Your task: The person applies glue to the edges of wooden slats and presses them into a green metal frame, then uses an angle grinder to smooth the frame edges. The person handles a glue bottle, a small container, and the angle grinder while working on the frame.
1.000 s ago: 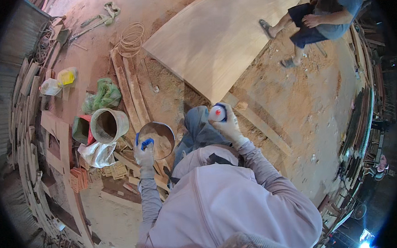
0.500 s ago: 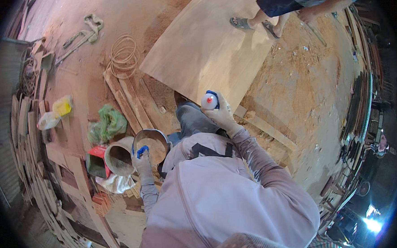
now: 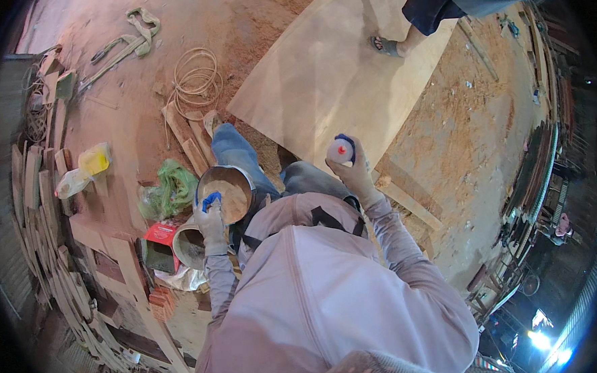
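Observation:
My left hand [image 3: 211, 226], in a glove with blue fingers, is closed on the near-left rim of a round bucket [image 3: 250, 189]. Tan powdery material lies in the bucket, which hangs beside my left leg. My gloved right hand [image 3: 359, 178] is wrapped round a white bottle [image 3: 337, 158] with a red tip turned up toward me. Below the bottle lies a large plywood sheet [image 3: 319, 70] on the ground.
Another person's sandalled foot [image 3: 387, 47] stands on the sheet. To my left are a red box [image 3: 159, 240], a second bucket [image 3: 189, 245], a green plastic bag [image 3: 175, 186], wood strips [image 3: 191, 141] and coiled cord [image 3: 197, 77]. A board [image 3: 411, 204] lies to the right.
My left leg has come forward into view beside the bucket. The bottle has shifted to the right in my right hand. The other person has stepped along the sheet, one leg farther back.

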A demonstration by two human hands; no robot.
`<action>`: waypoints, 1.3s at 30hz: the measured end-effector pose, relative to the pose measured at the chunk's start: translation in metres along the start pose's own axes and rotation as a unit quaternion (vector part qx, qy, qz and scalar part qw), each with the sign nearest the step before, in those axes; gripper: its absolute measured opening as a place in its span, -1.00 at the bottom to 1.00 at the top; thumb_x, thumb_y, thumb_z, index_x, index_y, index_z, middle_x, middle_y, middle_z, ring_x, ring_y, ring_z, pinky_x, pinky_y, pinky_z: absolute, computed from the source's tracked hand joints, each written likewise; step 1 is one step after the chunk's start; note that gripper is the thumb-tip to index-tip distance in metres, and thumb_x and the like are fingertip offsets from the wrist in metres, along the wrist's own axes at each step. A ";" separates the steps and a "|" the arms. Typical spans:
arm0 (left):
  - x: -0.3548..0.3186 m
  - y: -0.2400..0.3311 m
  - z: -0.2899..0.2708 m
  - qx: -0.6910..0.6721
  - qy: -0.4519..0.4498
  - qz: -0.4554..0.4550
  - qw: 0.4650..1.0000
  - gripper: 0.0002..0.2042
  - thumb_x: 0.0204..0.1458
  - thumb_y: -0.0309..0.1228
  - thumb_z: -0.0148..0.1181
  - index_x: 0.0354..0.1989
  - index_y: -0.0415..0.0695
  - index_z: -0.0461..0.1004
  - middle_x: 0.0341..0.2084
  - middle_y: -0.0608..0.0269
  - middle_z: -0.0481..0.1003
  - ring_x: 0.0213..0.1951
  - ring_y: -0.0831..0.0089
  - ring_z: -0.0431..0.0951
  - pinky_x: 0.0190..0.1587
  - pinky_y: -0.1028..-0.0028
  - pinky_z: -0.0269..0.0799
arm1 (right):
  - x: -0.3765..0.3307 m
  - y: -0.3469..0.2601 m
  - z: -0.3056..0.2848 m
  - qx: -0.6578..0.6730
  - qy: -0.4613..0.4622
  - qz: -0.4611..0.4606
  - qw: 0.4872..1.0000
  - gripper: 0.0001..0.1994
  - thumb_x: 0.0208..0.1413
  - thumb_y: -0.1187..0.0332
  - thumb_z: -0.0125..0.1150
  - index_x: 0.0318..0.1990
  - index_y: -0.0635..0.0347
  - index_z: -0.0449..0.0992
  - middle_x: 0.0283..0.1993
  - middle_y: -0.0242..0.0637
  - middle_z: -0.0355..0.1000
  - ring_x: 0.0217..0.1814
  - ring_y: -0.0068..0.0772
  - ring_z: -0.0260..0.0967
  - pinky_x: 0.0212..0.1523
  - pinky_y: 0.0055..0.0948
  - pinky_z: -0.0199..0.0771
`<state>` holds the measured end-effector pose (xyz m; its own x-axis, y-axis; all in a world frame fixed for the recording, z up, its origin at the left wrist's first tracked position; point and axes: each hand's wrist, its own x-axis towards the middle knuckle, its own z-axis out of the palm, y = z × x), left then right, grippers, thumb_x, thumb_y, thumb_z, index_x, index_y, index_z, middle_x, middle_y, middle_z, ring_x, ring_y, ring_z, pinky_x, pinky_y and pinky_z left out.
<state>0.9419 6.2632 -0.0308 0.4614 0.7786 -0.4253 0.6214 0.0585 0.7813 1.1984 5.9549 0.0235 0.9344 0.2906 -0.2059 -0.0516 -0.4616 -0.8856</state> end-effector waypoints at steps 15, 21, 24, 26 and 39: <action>0.363 0.083 -0.088 0.039 -0.046 0.124 0.991 -0.71 0.07 -0.59 0.34 -0.02 -0.40 0.57 0.36 0.03 0.30 0.00 0.37 0.59 0.02 0.45 0.54 | 0.147 -0.180 0.235 0.023 0.031 0.135 0.990 -0.36 0.05 0.51 0.48 0.29 0.16 0.32 0.18 -0.18 0.43 0.17 -0.36 0.43 0.22 -0.35 0.48; 0.457 0.055 -0.137 -0.051 -0.035 0.054 0.997 -0.66 0.11 -0.54 0.32 0.06 -0.37 0.54 0.35 0.03 0.31 -0.06 0.37 0.61 0.02 0.44 0.55 | 0.213 -0.240 0.322 0.021 0.020 0.140 0.990 -0.33 0.03 0.51 0.50 0.30 0.17 0.31 0.19 -0.17 0.45 0.20 -0.36 0.43 0.24 -0.36 0.46; 0.478 0.070 -0.146 -0.099 -0.047 -0.015 0.994 -0.52 0.12 -0.52 0.32 0.22 -0.43 0.41 0.32 0.01 0.32 -0.01 0.35 0.59 0.05 0.41 0.54 | 0.223 -0.255 0.348 -0.013 0.013 0.119 0.993 -0.33 0.01 0.50 0.52 0.29 0.17 0.32 0.18 -0.16 0.46 0.19 -0.36 0.44 0.23 -0.36 0.47; 0.492 0.079 -0.151 -0.010 -0.042 0.053 0.998 -0.47 0.13 -0.52 0.31 0.27 -0.45 0.35 0.31 0.00 0.33 0.02 0.35 0.58 0.06 0.41 0.54 | 0.218 -0.253 0.358 -0.029 0.014 0.110 0.993 -0.35 0.01 0.49 0.53 0.27 0.18 0.34 0.18 -0.15 0.47 0.19 -0.35 0.44 0.21 -0.36 0.48; 0.498 0.041 -0.147 -0.055 -0.066 -0.011 0.996 -0.84 0.09 -0.46 0.33 -0.20 -0.28 0.65 0.36 -0.07 0.30 0.31 0.04 0.36 0.33 0.24 0.30 | 0.214 -0.275 0.378 -0.071 -0.001 0.138 0.988 -0.35 0.00 0.49 0.52 0.28 0.18 0.36 0.15 -0.15 0.50 0.18 -0.35 0.47 0.21 -0.32 0.49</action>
<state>1.1037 6.7451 -0.1435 0.5320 0.6885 -0.4929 0.5619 0.1484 0.8138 1.2793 6.4612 0.0653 0.8908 0.1392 -0.4326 -0.2546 -0.6356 -0.7288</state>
